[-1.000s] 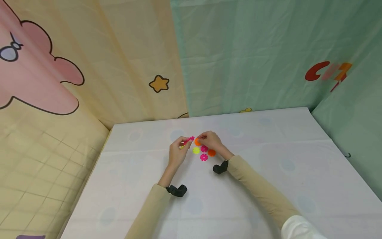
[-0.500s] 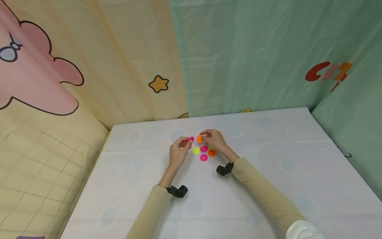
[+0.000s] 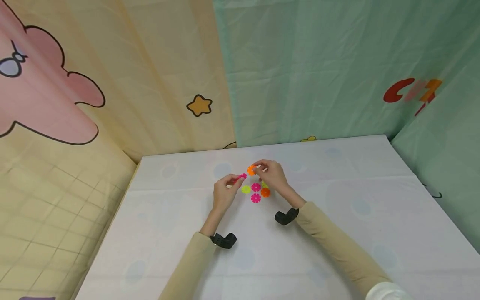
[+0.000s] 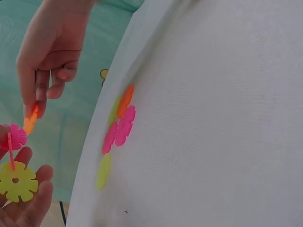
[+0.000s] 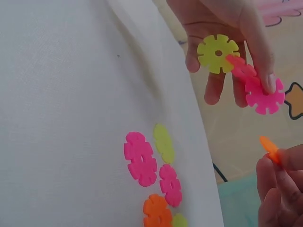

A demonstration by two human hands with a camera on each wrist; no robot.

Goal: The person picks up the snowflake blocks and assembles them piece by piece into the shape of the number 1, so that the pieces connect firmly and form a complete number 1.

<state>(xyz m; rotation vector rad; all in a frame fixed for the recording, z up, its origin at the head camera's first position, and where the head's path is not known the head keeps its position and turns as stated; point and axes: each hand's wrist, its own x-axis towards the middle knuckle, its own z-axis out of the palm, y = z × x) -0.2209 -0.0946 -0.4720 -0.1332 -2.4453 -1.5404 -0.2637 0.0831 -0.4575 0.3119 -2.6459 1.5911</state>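
My left hand [image 3: 223,195] pinches a joined chain of notched plastic snowflake discs above the table. In the right wrist view the chain runs from a yellow disc [image 5: 207,57] through a reddish-pink disc [image 5: 244,71] to a bright pink disc [image 5: 262,103], with the thumb on the pink one. Just to its right, my right hand [image 3: 274,175] holds an orange disc [image 3: 251,170] between thumb and fingertips. The orange disc is close to the pink end, with a small gap between them in the right wrist view.
Under the hands, loose discs lie on the white-covered table [image 3: 180,250]: a pink disc [image 3: 256,198], another pink disc [image 3: 256,187], a yellow disc [image 3: 246,189], an orange disc [image 3: 265,192] and a partly covered yellow disc [image 3: 264,184]. Printed curtains [image 3: 318,75] stand behind the table.
My right hand has moved up and to the right with the orange disc, uncovering more of the loose yellow disc. My left hand has shifted only slightly, its chain turning a little.
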